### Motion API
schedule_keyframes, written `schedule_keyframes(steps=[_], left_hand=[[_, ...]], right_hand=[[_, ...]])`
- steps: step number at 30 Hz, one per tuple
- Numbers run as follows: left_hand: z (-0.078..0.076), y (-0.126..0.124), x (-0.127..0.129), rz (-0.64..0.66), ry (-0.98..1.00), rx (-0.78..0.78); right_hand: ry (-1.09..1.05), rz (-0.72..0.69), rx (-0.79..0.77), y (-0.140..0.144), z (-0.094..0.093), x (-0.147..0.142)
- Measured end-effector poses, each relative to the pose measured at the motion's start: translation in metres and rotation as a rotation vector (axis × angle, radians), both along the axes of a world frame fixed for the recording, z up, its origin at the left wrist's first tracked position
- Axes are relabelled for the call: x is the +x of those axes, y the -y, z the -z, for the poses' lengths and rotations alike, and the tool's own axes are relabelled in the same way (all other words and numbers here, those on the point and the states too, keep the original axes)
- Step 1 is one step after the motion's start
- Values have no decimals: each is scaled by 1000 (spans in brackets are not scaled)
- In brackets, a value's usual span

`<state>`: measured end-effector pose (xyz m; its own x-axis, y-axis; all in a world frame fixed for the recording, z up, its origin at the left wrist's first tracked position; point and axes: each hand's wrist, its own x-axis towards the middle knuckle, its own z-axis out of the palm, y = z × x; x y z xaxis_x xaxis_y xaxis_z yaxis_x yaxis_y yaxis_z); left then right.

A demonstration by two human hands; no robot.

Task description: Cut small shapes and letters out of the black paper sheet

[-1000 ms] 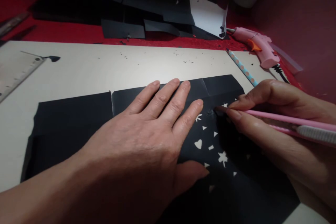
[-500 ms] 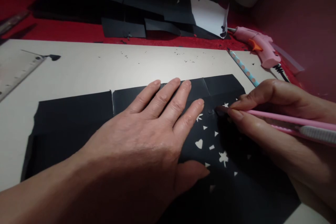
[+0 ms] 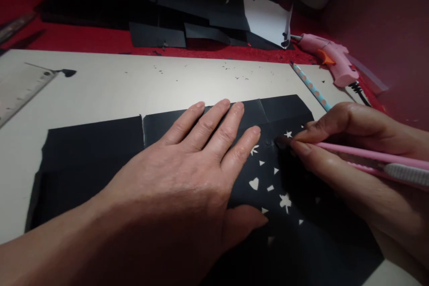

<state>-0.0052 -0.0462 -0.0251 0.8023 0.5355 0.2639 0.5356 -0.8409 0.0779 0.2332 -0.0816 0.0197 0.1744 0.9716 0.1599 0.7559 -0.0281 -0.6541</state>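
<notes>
A sheet of black card (image 3: 90,147) lies on the white board (image 3: 110,85), creased along its far edge. Small shapes pierce its right half, among them a heart cutout (image 3: 254,183), a flower-like cutout (image 3: 285,201), a star cutout (image 3: 288,134) and several triangles. My left hand (image 3: 187,174) rests flat on the card, fingers spread. Pinched in my right hand (image 3: 342,143) is a pink utility knife (image 3: 368,155) with a grey grip. Its dark tip meets the card just right of my left index finger, beside a faint scored mark. Shadow hides part of the blade.
A pink glue gun (image 3: 330,56) lies at the back right, near a turquoise dotted pencil (image 3: 311,86). A clear ruler (image 3: 25,91) sits at the left. More black card (image 3: 157,35) and a white sheet (image 3: 264,18) lie on red cloth behind, and tiny black scraps dot the board.
The knife tip and my right hand have shifted very slightly. The faint mark beside the tip looks a little different. My left hand stays where it was.
</notes>
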Motion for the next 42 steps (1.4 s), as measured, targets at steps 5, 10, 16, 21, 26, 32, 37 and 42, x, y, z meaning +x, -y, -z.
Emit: schedule_keyframes(steps=[5,10,16,21,26,32,37,42], left_hand=[[-1,0,0,-6,-2,13],[-1,-1,-2,-6,-13,21],[-3,-1,-3,-2,-25,-22],[-2,-1,-1,2,-23,-15],[-2,-1,1,-2,-29,-7],[-1,-1,1,-3,-18,16],[0,-2,3,1,-22,14],[-1,-1,1,1,-12,18]], right_hand=[[35,-41,2,-4,3,3],[22,-38,4,-5,-2,1],[-33,14,-5,0,-1,2],[-53,29,-5,1,3,1],[-52,23,4,-3,1,0],[-23,8,7,-5,2,5],[-1,-7,6,-4,1,1],[-17,19,24,-1,-1,-1]])
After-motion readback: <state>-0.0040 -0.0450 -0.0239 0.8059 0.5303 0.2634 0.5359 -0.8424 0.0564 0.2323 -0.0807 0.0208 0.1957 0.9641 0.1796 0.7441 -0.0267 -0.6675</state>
